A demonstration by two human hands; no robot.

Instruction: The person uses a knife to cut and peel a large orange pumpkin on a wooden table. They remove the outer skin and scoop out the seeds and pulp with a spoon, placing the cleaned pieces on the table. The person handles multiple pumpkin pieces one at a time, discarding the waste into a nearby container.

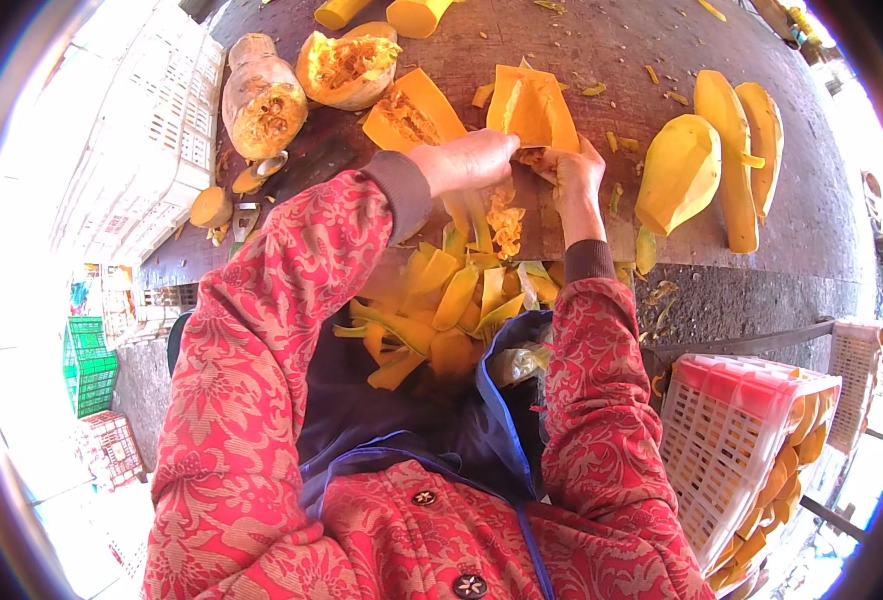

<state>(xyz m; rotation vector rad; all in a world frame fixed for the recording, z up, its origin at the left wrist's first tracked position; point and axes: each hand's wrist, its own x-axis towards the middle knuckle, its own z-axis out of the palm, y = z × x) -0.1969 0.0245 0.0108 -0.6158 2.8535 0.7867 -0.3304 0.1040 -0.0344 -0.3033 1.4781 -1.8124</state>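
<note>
A peeled, hollowed pumpkin piece (531, 105) is tilted up at the table's near side, its scooped inside facing me. My right hand (576, 169) grips its lower right edge, with stringy pulp by the fingers. My left hand (471, 161) is closed at its lower left edge; whether a tool is also inside that hand is hidden. Just left lies a peeled pumpkin half (415, 112) with fibres and seeds in its hollow. Loose pulp (507, 221) hangs below my hands, above a heap of peelings (449, 300) at the table edge and over my dark apron (404, 420).
Unpeeled pumpkin pieces (265, 105) sit left, near a peeler (245, 221) and a round cut end (210, 208). Peeled pumpkins (681, 176) lie right on the table (599, 45). White crates (141, 127) stack at left; a crate (719, 442) of orange pieces stands lower right.
</note>
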